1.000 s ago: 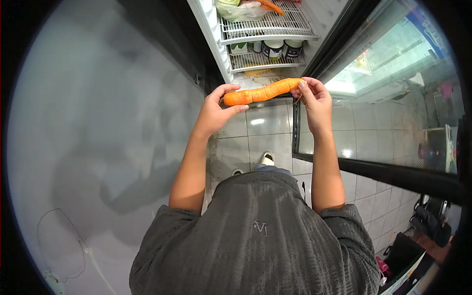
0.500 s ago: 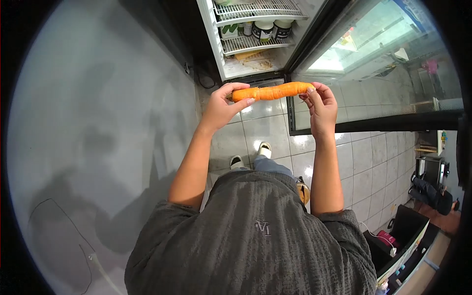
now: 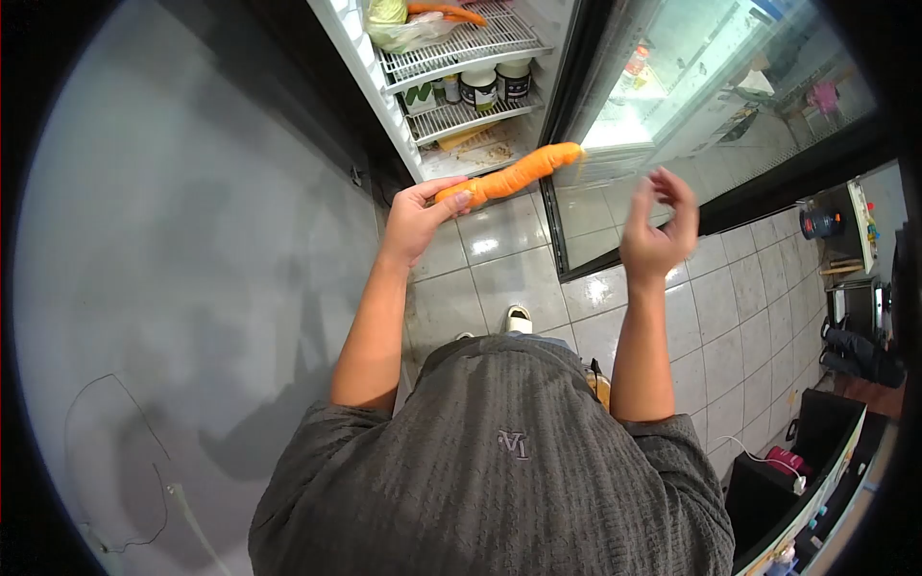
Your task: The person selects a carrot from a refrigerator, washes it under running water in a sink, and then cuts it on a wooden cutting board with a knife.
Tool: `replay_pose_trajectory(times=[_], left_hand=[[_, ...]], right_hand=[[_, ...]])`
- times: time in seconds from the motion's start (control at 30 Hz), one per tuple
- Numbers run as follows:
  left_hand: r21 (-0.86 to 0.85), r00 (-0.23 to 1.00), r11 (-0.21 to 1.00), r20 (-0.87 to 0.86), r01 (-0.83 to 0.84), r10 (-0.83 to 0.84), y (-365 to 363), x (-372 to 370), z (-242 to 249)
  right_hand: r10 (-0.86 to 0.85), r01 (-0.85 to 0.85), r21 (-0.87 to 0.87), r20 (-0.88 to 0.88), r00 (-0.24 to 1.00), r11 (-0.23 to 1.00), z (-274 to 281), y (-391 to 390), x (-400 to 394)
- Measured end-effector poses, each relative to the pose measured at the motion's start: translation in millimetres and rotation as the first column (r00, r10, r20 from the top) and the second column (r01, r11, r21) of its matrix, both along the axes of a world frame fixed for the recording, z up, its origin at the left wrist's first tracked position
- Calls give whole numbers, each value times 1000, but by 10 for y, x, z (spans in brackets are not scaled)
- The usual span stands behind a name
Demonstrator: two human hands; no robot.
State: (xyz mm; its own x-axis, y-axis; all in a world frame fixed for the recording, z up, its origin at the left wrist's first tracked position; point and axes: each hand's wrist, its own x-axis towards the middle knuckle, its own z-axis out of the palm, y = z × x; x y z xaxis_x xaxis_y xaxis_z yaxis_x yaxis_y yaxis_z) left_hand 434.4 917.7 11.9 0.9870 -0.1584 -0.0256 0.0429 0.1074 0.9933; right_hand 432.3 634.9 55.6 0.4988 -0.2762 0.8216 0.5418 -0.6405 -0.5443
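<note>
A long orange carrot (image 3: 523, 176) is held out in front of me, its thick end in my left hand (image 3: 420, 219). My left thumb and fingers wrap that end, and the thin tip points up and to the right. Apart from the carrot, my right hand (image 3: 663, 226) is raised by the glass door, a little blurred. Its fingers are loosely curved with a gap to the thumb, and nothing shows between them. Just beyond the carrot stands an open fridge (image 3: 423, 158).
Wire shelves (image 3: 480, 53) in the fridge hold a bagged cabbage (image 3: 389, 24), more carrots (image 3: 447, 12) and several jars (image 3: 478, 91). Its glass door (image 3: 615, 173) stands open on the right. A grey wall (image 3: 211, 240) runs along my left. A water jug (image 3: 819, 223) is farther right.
My right hand has let go of the carrot's tip and moved right. The carrot, still in my left hand, has shifted left and tilts more. More of the fridge's upper shelf shows.
</note>
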Motion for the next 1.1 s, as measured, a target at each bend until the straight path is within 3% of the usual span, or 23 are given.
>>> replay_pose_trajectory(times=[0.03,0.13,0.23,0.3,0.37,0.43,0.5,0.7,0.77,0.8,0.83,0.9,1.1], left_hand=[[-52,1000,998,-6,-24,24,-4,21,-32],[-108,998,992,-15,-59,58,-21,90,-95],[-147,996,986,-13,-85,84,-71,175,-114],[-184,995,978,-15,-99,98,-116,183,-119],[-254,991,958,-54,-131,122,-152,209,-81],[-267,989,953,-53,-144,135,-132,249,-110],[-278,987,947,-57,-162,152,-103,264,-135],[-268,972,935,-58,-234,227,15,222,-69],[-240,966,936,-43,-257,254,102,204,-60],[-239,964,934,-43,-266,263,147,200,-51],[-224,960,934,-36,-279,278,200,200,-39],[-208,955,933,-26,-295,296,299,185,-10],[-178,943,929,13,-325,332,669,94,59]], right_hand=[[-65,65,5,106,992,998,-8,-113,-24],[-145,138,69,120,982,988,-23,-385,-100],[-249,251,9,165,954,968,-110,-564,-88],[-358,307,341,95,929,888,-208,-631,-50],[-295,251,422,42,954,871,-185,-683,-63],[-286,295,334,-76,955,895,-136,-694,-62],[-294,300,304,-67,953,904,-164,-702,-6],[-220,173,564,16,975,807,-101,-533,113],[-499,429,260,357,790,865,-99,-497,120],[-340,308,147,477,810,940,-59,-494,112],[-334,300,148,474,815,942,-25,-453,122],[-214,266,-47,469,857,963,25,-360,162],[-72,71,15,296,952,997,0,171,419]])
